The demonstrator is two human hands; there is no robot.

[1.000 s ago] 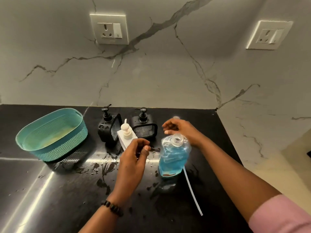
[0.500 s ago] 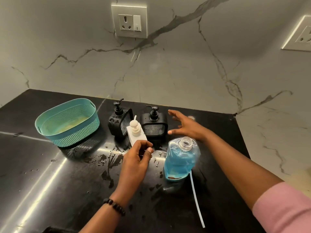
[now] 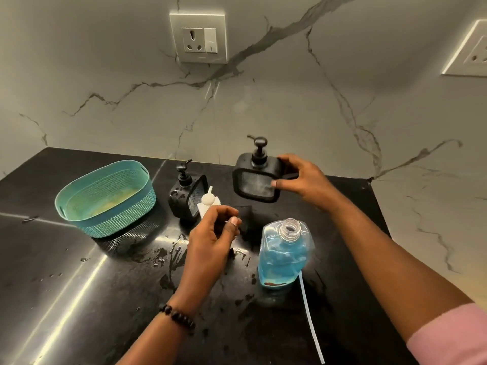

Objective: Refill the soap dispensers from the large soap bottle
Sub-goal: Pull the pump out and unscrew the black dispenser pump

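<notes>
My right hand [image 3: 303, 180] grips a black square soap dispenser [image 3: 257, 177] by its side and holds it above the black counter [image 3: 79, 299], pump on top. A second black dispenser [image 3: 185, 196] stands on the counter at the back. In front of it is a white dispenser [image 3: 208, 202], which my left hand [image 3: 213, 238] grips around its lower part. The large clear bottle of blue soap [image 3: 283, 252] stands open, without a cap, at the centre right. A white pump tube [image 3: 312, 320] lies beside its base.
A teal plastic basket [image 3: 105, 198] sits at the back left. Drops and smears of liquid cover the middle of the counter. Marble walls with two wall sockets [image 3: 199, 38] close the back and right sides.
My right hand reached past the blue bottle, took hold of the right black dispenser and lifted it off the counter. My left hand stayed on the white dispenser.
</notes>
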